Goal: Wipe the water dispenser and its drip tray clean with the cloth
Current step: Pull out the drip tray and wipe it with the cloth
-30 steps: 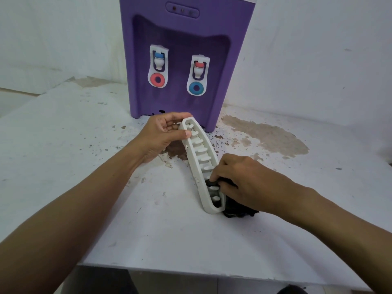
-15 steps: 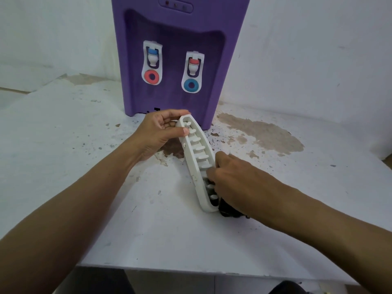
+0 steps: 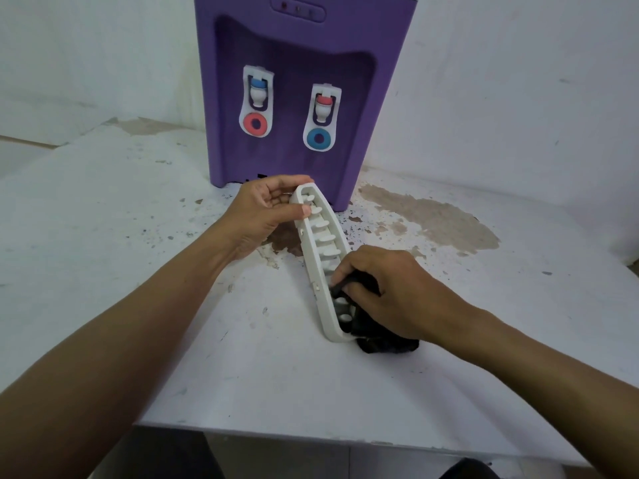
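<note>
Step in hand: wiping the drip tray (image 3: 320, 243).
The left hand (image 3: 266, 212) fingers grasp its far end; the right hand (image 3: 380, 288) fingers clench the cloth (image 3: 387, 342). Next, probably, draw it along the slots.

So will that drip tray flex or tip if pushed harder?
Probably stiff: the drip tray shows no bend though the left hand grips only its far end. Propped on its long edge, it would likely tip if released.

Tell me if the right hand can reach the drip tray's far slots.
Probably yes: the right hand, gripping the cloth, is at the drip tray's near end; slots ahead lie bare up to the left hand.
</note>
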